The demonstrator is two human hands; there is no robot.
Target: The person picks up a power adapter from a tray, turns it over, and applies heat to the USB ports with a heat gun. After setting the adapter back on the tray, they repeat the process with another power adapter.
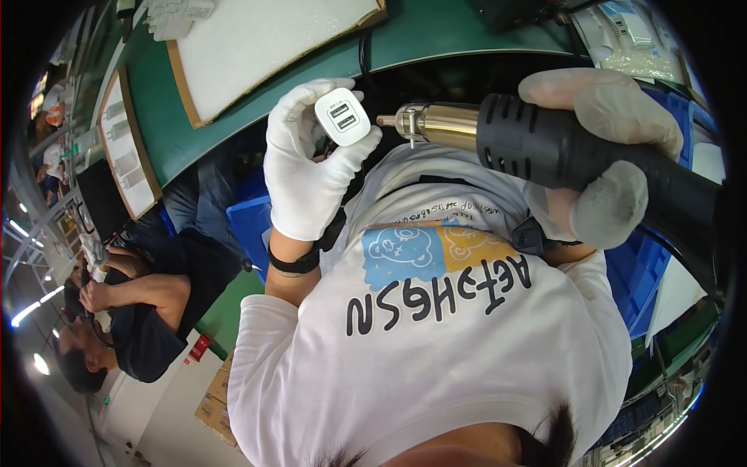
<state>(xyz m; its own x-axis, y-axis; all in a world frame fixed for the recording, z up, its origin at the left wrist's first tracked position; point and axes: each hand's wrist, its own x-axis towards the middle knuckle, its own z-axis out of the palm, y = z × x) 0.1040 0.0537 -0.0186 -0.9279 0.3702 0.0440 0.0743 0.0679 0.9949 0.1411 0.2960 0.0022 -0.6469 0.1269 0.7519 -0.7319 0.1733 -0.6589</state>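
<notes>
Gloved in white, my left hand (306, 167) pinches a small white USB charger (356, 133) between thumb and fingers. The charger's face with two dark USB ports points up toward me. My right hand (615, 191), in a thin whitish glove, wraps round the black body of a hot air gun (510, 140). Its metal nozzle (447, 124) points left, and the narrow tip is a short gap away from the charger's right side. A thick black cord or handle end runs from the gun to the right edge.
A green table (436, 35) lies ahead, bearing a white-topped board with brown edges (257, 47) and white adapters (177, 15). Blue bins (250, 226) stand beside me. At far right are clear plastic bags (634, 39). A co-worker in dark clothes (167, 307) sits at left.
</notes>
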